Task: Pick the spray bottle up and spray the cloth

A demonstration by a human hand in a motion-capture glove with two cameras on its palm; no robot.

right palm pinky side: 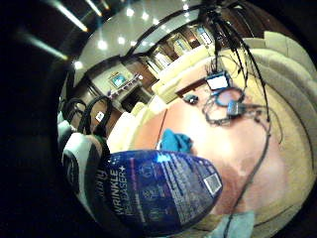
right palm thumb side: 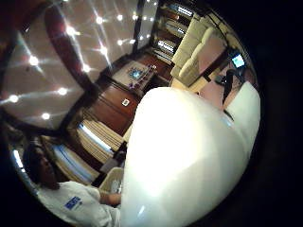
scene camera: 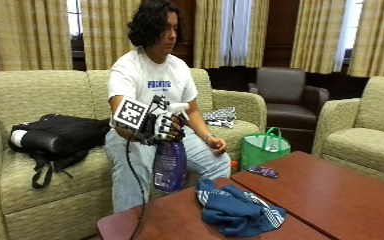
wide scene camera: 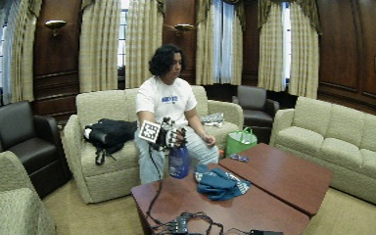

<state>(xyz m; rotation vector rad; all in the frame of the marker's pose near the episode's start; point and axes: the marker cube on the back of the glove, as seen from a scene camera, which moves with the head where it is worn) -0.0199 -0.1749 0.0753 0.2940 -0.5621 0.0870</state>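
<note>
In the outside view, my gloved right hand (scene camera: 163,126) grips the neck of a spray bottle (scene camera: 170,165) with a dark blue body and a white head, holding it upright above the table's near left corner. The white nozzle points toward a crumpled blue cloth (scene camera: 237,210) that lies on the table (scene camera: 172,220), a little to the right of and below the bottle. The bottle's blue labelled body (right palm pinky side: 163,191) fills much of the little finger side palm view, with the cloth (right palm pinky side: 176,141) beyond it. The white spray head (right palm thumb side: 189,156) fills the thumb side palm view.
A second brown table (scene camera: 325,190) adjoins on the right, with a small dark object (scene camera: 263,171) on it. A green bag (scene camera: 265,147) stands on the floor by the sofa. A black backpack (scene camera: 55,137) lies on the sofa. Cables and devices (wide scene camera: 194,225) lie at the table's near end.
</note>
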